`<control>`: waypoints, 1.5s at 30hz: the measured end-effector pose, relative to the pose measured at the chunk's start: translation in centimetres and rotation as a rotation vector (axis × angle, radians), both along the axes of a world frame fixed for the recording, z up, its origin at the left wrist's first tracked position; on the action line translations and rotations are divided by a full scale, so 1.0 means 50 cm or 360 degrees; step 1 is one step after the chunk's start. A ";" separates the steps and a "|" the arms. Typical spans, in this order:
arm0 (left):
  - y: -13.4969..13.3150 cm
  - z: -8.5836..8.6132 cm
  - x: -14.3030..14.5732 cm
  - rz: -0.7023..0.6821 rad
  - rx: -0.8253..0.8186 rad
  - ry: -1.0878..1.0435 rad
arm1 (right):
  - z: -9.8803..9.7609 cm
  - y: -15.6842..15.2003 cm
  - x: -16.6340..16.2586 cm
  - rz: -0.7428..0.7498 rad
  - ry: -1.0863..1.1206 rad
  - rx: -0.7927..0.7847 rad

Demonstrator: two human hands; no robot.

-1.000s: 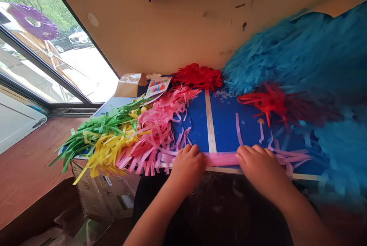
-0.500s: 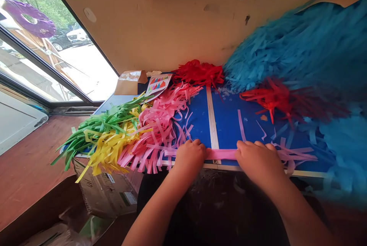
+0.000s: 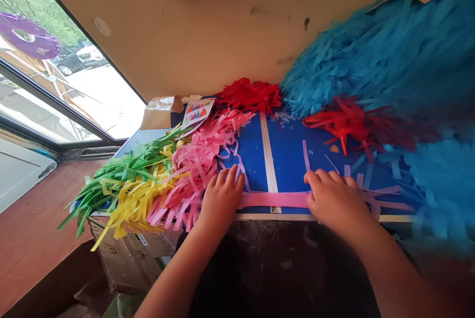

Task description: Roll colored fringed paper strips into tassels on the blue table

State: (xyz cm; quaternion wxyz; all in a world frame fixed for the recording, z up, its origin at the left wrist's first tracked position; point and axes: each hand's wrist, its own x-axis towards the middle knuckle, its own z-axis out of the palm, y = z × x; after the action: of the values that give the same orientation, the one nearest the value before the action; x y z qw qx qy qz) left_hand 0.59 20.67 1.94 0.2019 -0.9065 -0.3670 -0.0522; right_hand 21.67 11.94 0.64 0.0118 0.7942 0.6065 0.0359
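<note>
A pink tissue-paper tassel lies along the front edge of the blue table, its middle band flat between my hands. My left hand is closed over the left part, fingers bent down onto it. Around the right part, my right hand is curled, with thumb and forefinger at the band. Cut pink strips fan out past my right hand. Beside my left hand rests a heap of pink tassels. Both palms and the undersides of the fingers are hidden.
Yellow tassels and green tassels hang over the table's left end. Red tassels lie at the back, more red ones at right. Large blue fringe fills the right side. A cardboard box stands below.
My left hand has slid left along the tassel, baring a longer, flatter pink band. The right hand has barely moved on it. The view has shifted slightly.
</note>
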 end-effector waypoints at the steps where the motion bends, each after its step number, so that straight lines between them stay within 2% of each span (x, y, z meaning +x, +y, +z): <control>1: -0.013 0.001 0.001 0.0009 0.0081 -0.0101 | -0.004 -0.001 0.003 0.0021 0.0012 0.0027; 3: -0.055 -0.006 0.019 -0.0076 0.0161 -0.0304 | -0.009 -0.001 0.005 0.0022 0.0035 0.0054; 4: -0.079 -0.014 0.034 -0.0223 0.0122 -0.0358 | -0.010 -0.001 0.005 0.0018 0.0043 0.0058; 7: -0.135 -0.048 0.078 -0.0704 -0.0297 -0.0206 | -0.007 0.001 0.003 -0.0001 0.0053 0.0051; 9: -0.137 -0.065 0.083 -0.0773 -0.0504 -0.0095 | -0.002 0.002 0.002 -0.0003 0.0052 0.0009; 12: -0.101 -0.069 0.050 -0.0564 -0.0661 -0.0040 | 0.002 0.007 0.005 0.0020 0.0049 -0.0089; 16: -0.068 -0.055 0.004 -0.0284 -0.0668 -0.0065 | 0.001 0.006 0.026 0.0020 0.0203 -0.0068; 18: -0.074 -0.057 0.001 -0.0204 -0.0618 -0.0097 | 0.003 -0.008 0.032 -0.0046 0.0209 0.0124; 21: -0.093 -0.074 0.006 -0.0109 -0.0486 -0.0171 | 0.009 -0.038 0.011 -0.0134 0.0028 0.0661; 23: -0.102 -0.089 0.007 -0.0115 -0.0400 -0.0215 | 0.007 -0.049 -0.030 0.0078 -0.0029 0.0925; 24: -0.104 -0.095 0.006 -0.0132 -0.0353 -0.0234 | 0.001 -0.049 -0.055 0.0290 -0.0016 0.0960; 26: -0.104 -0.107 0.004 -0.0151 -0.0221 -0.0275 | -0.020 -0.039 -0.103 0.0760 0.0077 0.0845; 28: -0.102 -0.114 0.003 -0.0126 -0.0091 -0.0303 | -0.049 -0.026 -0.135 0.0942 0.0138 0.0704; 30: -0.103 -0.114 0.002 -0.0097 -0.0043 -0.0320 | -0.076 -0.023 -0.142 0.0889 0.0143 0.0607; 33: -0.111 -0.104 0.001 -0.0106 -0.0131 -0.0398 | -0.097 -0.035 -0.112 0.0691 0.0049 0.0581; 36: -0.118 -0.091 -0.005 -0.0130 -0.0231 -0.0502 | -0.096 -0.047 -0.071 0.0553 -0.0091 0.0647; 39: -0.121 -0.086 -0.009 -0.0137 -0.0212 -0.0558 | -0.081 -0.050 -0.047 0.0421 -0.0170 0.0721; 42: -0.118 -0.087 -0.002 -0.0115 -0.0103 -0.0618 | -0.064 -0.046 -0.035 0.0442 -0.0111 0.0799; 45: -0.108 -0.087 0.014 -0.0103 -0.0022 -0.0641 | -0.051 -0.035 -0.029 0.0603 -0.0016 0.0758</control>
State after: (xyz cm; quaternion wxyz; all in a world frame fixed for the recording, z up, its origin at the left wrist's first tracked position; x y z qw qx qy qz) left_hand 1.29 15.26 -2.43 0.1163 -0.8904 -0.3711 -0.2364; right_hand 20.21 10.20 -1.93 -0.1787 0.6471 0.7183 0.1826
